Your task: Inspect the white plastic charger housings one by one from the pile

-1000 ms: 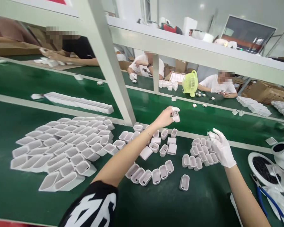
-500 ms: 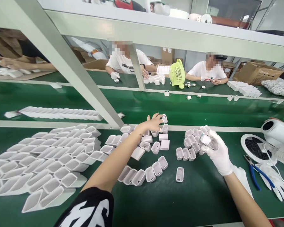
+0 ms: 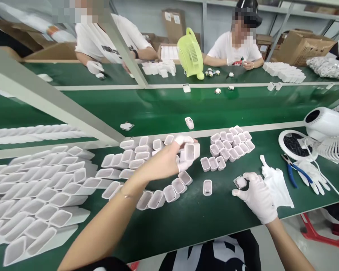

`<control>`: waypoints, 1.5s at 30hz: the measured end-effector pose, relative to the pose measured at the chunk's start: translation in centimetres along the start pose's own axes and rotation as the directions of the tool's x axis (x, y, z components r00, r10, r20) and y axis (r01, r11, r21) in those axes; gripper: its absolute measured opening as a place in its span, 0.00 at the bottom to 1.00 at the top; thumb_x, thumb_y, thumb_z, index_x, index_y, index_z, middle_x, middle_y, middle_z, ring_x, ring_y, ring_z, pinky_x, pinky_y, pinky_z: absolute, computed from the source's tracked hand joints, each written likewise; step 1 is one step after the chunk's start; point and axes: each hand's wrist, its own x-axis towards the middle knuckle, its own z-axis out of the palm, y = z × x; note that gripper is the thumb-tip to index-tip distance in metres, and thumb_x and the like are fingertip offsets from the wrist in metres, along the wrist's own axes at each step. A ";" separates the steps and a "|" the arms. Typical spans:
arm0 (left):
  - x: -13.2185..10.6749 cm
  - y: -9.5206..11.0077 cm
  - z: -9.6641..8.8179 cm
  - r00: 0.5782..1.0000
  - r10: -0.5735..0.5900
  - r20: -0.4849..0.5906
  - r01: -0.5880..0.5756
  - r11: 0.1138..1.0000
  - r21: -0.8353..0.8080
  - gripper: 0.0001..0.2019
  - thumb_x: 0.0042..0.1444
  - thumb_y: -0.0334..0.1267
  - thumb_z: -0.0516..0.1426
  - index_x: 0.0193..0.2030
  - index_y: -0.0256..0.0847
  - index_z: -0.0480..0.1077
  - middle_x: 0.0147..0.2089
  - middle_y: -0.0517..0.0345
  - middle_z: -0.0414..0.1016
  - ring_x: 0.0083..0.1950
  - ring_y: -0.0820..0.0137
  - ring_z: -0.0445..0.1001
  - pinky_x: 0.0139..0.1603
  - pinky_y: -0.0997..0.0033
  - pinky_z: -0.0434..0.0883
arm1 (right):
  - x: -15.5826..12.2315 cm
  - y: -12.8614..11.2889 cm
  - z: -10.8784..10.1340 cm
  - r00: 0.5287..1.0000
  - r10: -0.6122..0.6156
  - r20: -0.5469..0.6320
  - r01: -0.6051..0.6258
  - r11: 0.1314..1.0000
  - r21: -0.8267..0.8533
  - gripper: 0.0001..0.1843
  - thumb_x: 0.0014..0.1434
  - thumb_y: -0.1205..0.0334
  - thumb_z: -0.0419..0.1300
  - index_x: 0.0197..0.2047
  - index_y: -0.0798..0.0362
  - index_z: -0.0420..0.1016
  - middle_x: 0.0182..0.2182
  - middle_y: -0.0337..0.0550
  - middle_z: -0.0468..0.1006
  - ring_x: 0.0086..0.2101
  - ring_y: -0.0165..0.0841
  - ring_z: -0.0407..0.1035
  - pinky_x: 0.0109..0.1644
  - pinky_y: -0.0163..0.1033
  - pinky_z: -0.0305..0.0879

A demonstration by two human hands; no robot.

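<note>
My left hand (image 3: 165,163), with white covering on some fingers, is closed around a white plastic housing (image 3: 190,152), its open end facing me. My right hand (image 3: 258,197), in a white glove, pinches a small white part with a metallic-looking face (image 3: 240,182) between thumb and fingers, just above the table. Between the hands a single housing (image 3: 207,187) stands alone. A curved row of open housings (image 3: 158,198) lies in front of my left hand. Behind my right hand is a tight group of smaller-looking housings (image 3: 225,145).
Many housings (image 3: 42,195) cover the table's left side. Beyond a pale rail, a green belt (image 3: 158,109) carries a housing (image 3: 189,122) and a small part (image 3: 126,126). At right are blue-handled pliers (image 3: 291,175), white gloves (image 3: 275,184) and a white fan (image 3: 322,124). Two co-workers sit opposite.
My left hand has drawn back from the rail and now holds a housing; another housing now stands on the belt. My right hand has come nearer me, away from the group, still pinching its part.
</note>
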 end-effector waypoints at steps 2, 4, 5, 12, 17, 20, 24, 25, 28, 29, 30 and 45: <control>-1.6 1.6 0.9 0.995 0.028 0.097 -0.027 0.999 -0.018 0.20 0.52 0.37 0.55 0.53 0.42 0.61 0.55 0.49 0.71 0.53 0.57 0.74 0.52 0.55 0.72 | 0.2 1.0 -1.0 0.995 -0.061 0.084 0.060 0.998 0.018 0.36 0.46 0.51 0.72 0.56 0.52 0.67 0.48 0.54 0.76 0.49 0.55 0.71 0.53 0.65 0.67; -2.6 2.6 1.8 0.987 0.060 0.147 -0.055 0.998 -0.041 0.19 0.53 0.37 0.55 0.52 0.43 0.62 0.53 0.51 0.72 0.47 0.61 0.75 0.45 0.61 0.74 | 0.7 1.7 -2.1 0.963 -0.180 0.200 0.165 0.982 0.089 0.40 0.50 0.58 0.70 0.63 0.49 0.61 0.56 0.52 0.72 0.56 0.52 0.66 0.60 0.64 0.63; -2.9 2.9 2.2 0.985 0.086 0.149 -0.077 0.995 -0.063 0.18 0.53 0.36 0.55 0.52 0.43 0.62 0.51 0.52 0.72 0.45 0.63 0.75 0.43 0.64 0.74 | 1.0 2.0 -2.6 0.940 -0.234 0.247 0.207 0.969 0.132 0.37 0.53 0.62 0.67 0.64 0.46 0.61 0.58 0.49 0.71 0.58 0.49 0.65 0.61 0.62 0.63; -3.1 3.2 3.4 0.963 0.238 0.123 -0.228 0.969 -0.091 0.17 0.56 0.35 0.55 0.53 0.42 0.62 0.42 0.55 0.69 0.35 0.71 0.67 0.36 0.70 0.69 | 1.8 2.2 -1.9 0.934 -0.289 0.208 0.232 0.937 0.260 0.17 0.61 0.66 0.58 0.54 0.46 0.70 0.46 0.45 0.76 0.50 0.40 0.72 0.55 0.53 0.71; -3.8 3.4 4.0 0.956 0.285 0.071 -0.282 0.958 -0.049 0.20 0.57 0.35 0.57 0.56 0.43 0.60 0.48 0.50 0.70 0.42 0.65 0.72 0.41 0.67 0.71 | 0.7 -1.4 -2.5 0.975 -0.211 0.065 0.176 0.923 0.343 0.20 0.60 0.64 0.58 0.56 0.47 0.64 0.50 0.49 0.71 0.50 0.41 0.72 0.51 0.51 0.74; -4.2 3.5 4.6 0.947 0.319 0.042 -0.320 0.947 0.002 0.21 0.57 0.34 0.57 0.58 0.43 0.60 0.53 0.46 0.70 0.49 0.61 0.73 0.45 0.64 0.73 | 0.3 -4.6 -3.8 0.950 -0.305 -0.060 0.303 0.865 0.399 0.20 0.59 0.62 0.61 0.55 0.45 0.65 0.47 0.48 0.73 0.48 0.41 0.72 0.47 0.48 0.76; -4.6 3.5 5.1 0.942 0.335 0.031 -0.336 0.939 0.070 0.24 0.58 0.35 0.58 0.61 0.44 0.59 0.57 0.44 0.69 0.54 0.57 0.72 0.49 0.61 0.73 | 0.7 -7.5 -4.4 0.862 -0.490 -0.132 0.506 0.811 0.294 0.19 0.62 0.59 0.59 0.56 0.46 0.65 0.42 0.46 0.76 0.41 0.39 0.75 0.38 0.42 0.77; -4.7 3.5 5.2 0.943 0.330 0.033 -0.332 0.940 0.079 0.24 0.58 0.35 0.58 0.61 0.44 0.59 0.57 0.44 0.69 0.55 0.57 0.72 0.49 0.61 0.74 | 0.9 -7.9 -4.4 0.842 -0.522 -0.136 0.539 0.800 0.263 0.18 0.63 0.60 0.58 0.56 0.46 0.65 0.40 0.45 0.77 0.40 0.38 0.76 0.36 0.40 0.77; -4.9 3.6 5.2 0.948 0.316 0.046 -0.319 0.943 0.093 0.24 0.59 0.35 0.57 0.61 0.43 0.60 0.57 0.43 0.69 0.55 0.56 0.72 0.48 0.61 0.74 | 1.3 -8.4 -4.0 0.790 -0.592 -0.158 0.613 0.768 0.187 0.15 0.64 0.63 0.56 0.54 0.47 0.66 0.38 0.44 0.77 0.37 0.36 0.76 0.38 0.40 0.77; -5.0 3.6 5.3 0.947 0.316 0.050 -0.320 0.943 0.094 0.23 0.59 0.35 0.57 0.61 0.43 0.60 0.57 0.43 0.69 0.55 0.56 0.72 0.48 0.61 0.74 | 1.4 -8.4 -3.9 0.776 -0.611 -0.159 0.631 0.759 0.164 0.15 0.64 0.63 0.56 0.54 0.48 0.65 0.37 0.44 0.77 0.37 0.37 0.76 0.40 0.41 0.78; -5.0 3.6 5.3 0.947 0.317 0.053 -0.321 0.942 0.094 0.23 0.59 0.35 0.57 0.62 0.43 0.60 0.57 0.43 0.69 0.55 0.56 0.72 0.49 0.60 0.74 | 1.4 -8.4 -3.8 0.764 -0.625 -0.159 0.644 0.752 0.141 0.15 0.65 0.63 0.55 0.55 0.50 0.65 0.38 0.45 0.77 0.38 0.37 0.76 0.43 0.42 0.78; -4.9 3.7 5.6 0.925 0.379 0.037 -0.380 0.919 0.100 0.24 0.60 0.33 0.56 0.62 0.42 0.58 0.57 0.44 0.69 0.56 0.58 0.71 0.49 0.61 0.75 | 1.3 -8.9 -4.1 0.739 -0.666 -0.103 0.673 0.737 0.063 0.15 0.65 0.66 0.54 0.55 0.51 0.67 0.37 0.44 0.76 0.36 0.36 0.73 0.47 0.45 0.75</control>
